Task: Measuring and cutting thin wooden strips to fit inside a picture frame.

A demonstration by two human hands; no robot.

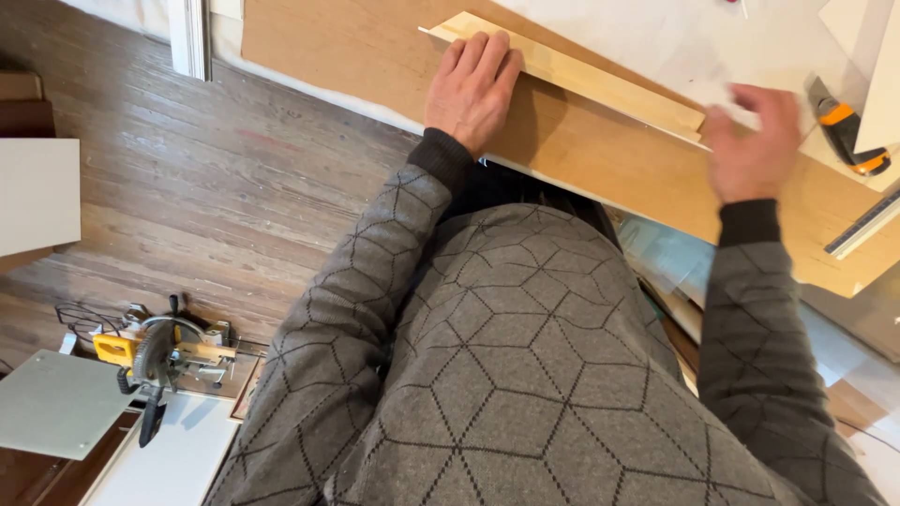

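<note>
Head view, looking down over a grey sweater with a hexagon line pattern: the left hand (473,89) lies flat on a long pale wood strip (600,82), fingers (469,56) straight and close together, pressing it onto the brown board surface (609,155). That strip runs from far left to near right across the board, its right end reaching the blurred right hand (755,145). Whether the right hand's fingers are spread or gripping anything cannot be told through the blur; it hovers at the strip's end beside a white sheet (675,37).

Just right of that hand lies a utility knife (848,136) with an orange and black grip, partly under another pale panel (886,94). A metal ruler (867,225) lies at the board's right edge, near the knife.

Below the board, a worn wood plank floor (216,197) fills the left side. On it, at lower left, sits a miter saw (164,361) with a yellow body, between a grey-green panel (56,403) and a white board (169,459). White trim (192,37) stands at the far left.
</note>
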